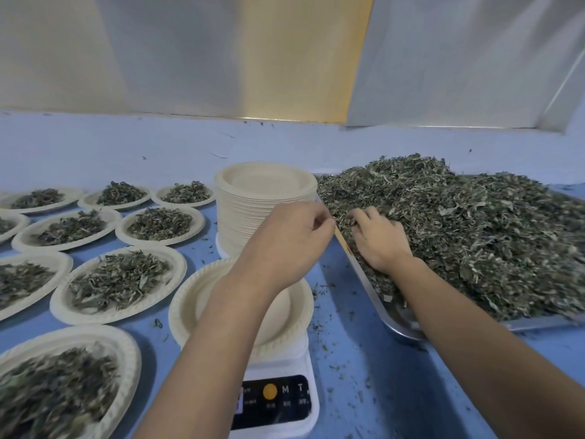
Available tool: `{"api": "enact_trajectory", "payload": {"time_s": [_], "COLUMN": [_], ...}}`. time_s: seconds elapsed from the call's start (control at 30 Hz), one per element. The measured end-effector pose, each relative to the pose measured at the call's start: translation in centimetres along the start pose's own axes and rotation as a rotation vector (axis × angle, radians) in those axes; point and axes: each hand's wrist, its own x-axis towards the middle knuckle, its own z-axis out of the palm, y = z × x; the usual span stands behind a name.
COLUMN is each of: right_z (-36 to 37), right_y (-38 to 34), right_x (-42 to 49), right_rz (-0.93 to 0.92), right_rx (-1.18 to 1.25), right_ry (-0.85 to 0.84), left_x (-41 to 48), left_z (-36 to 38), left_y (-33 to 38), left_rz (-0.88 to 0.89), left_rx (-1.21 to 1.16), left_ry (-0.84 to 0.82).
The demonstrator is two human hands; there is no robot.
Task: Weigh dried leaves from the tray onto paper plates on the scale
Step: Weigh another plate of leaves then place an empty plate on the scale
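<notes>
Steel: one tray (395,324) heaped with dried leaves (474,232) at right, right hand (380,239) fingers curled into them; one empty paper plate (190,305) on one scale (272,397), one plate stack (240,217), nine filled plates (58,304); left hand (285,242) curled, hold unclear.

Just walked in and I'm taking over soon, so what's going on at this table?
A person is portioning dried leaves. The right hand digs its curled fingers into the pile on the metal tray. The left hand hovers by the tray's near rim, fingers curled; whether it holds anything is unclear. The paper plate on the scale is empty. Filled plates lie to the left, and a stack of unused plates stands behind the scale.
</notes>
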Motion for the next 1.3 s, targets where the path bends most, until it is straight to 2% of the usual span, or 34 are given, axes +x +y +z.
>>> {"api": "enact_trajectory", "payload": {"time_s": [0.07,0.2,0.23,0.3,0.4,0.43,0.6,0.83,1.1,1.2,1.3], "right_z": [-0.2,-0.1,-0.1,-0.3,-1.0,-1.1,-1.3,-2.0,-2.1,-2.3,-2.7], "right_y": [0.1,-0.5,-0.8,-1.2,-1.3,-1.3,-1.3,-1.7,-2.5,-2.8,-2.5], "right_x": [-0.2,-0.7,-0.8,-1.0,-1.3,-1.5,-2.8,-3.7,-4.2,-4.1,-4.0], "right_rz": [0.020,0.013,0.009,0.026,0.056,0.059,0.110,0.176,0.253,0.247,0.269], "right_rx": [-0.063,-0.229,-0.253,-0.224,-0.147,-0.140,-0.183,-0.170,-0.207,-0.120,-0.037], "right_ry": [0.019,-0.251,-0.272,-0.200,0.014,0.020,-0.296,-0.192,-0.343,-0.340,-0.283], "left_x": [0.0,0.1,0.1,0.1,0.0,0.0,0.0,-0.1,0.0,0.1,0.3], "left_z": [-0.1,0.0,0.1,0.2,0.4,0.5,0.4,0.6,1.4,2.0,2.6], "left_y": [-0.1,-0.2,-0.2,-0.2,-0.2,-0.2,-0.4,-0.4,-0.4,-0.4,0.2], "left_rz": [-0.002,-0.008,-0.007,0.000,0.006,0.007,-0.009,0.001,0.024,-0.041,-0.154], "left_rx": [-0.010,-0.025,-0.019,-0.002,0.007,0.008,-0.001,0.020,0.059,0.093,-0.127], "left_ry": [0.002,0.005,0.002,-0.006,-0.023,-0.027,-0.026,-0.034,-0.043,0.098,0.251]}}
